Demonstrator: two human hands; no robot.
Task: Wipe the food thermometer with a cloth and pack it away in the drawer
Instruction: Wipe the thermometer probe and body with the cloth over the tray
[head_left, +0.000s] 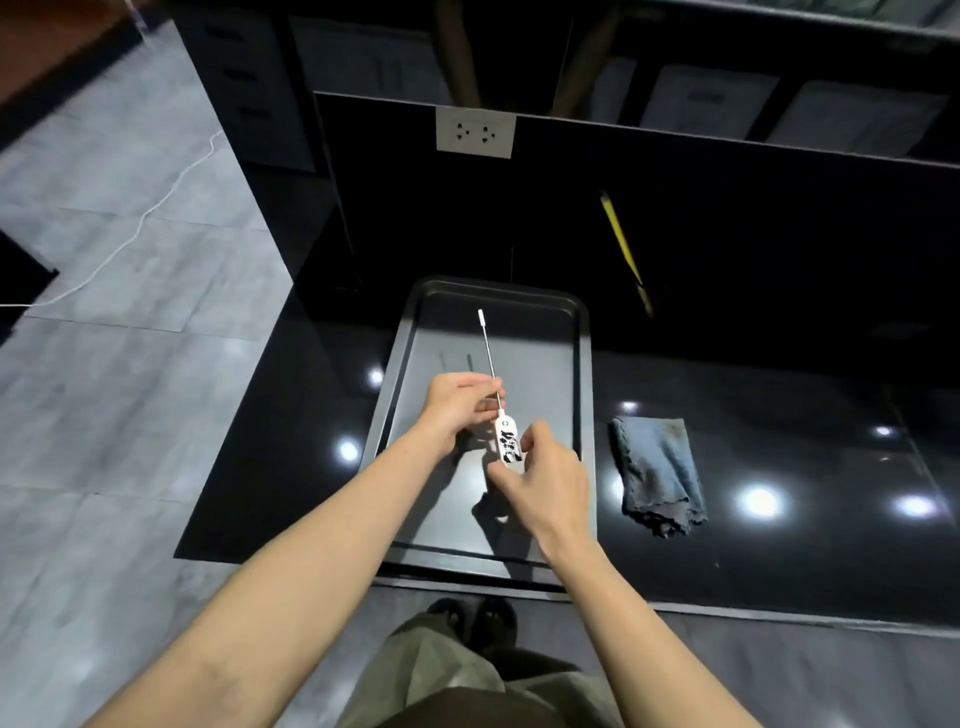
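A white food thermometer (506, 439) with a thin metal probe and a white tip cap is held above a dark metal tray (584, 374). My left hand (460, 408) pinches the probe just above the body. My right hand (545, 478) grips the lower end of the body between thumb and fingers. The probe points away from me. A crumpled blue-grey cloth (657, 473) lies on the black counter to the right of the tray, apart from both hands. No drawer can be seen.
The glossy black counter (779, 545) has a raised back wall with a white socket (475, 132). A yellow pencil-like stick (621, 244) leans against that wall. Grey tiled floor with a white cable (140, 228) lies to the left.
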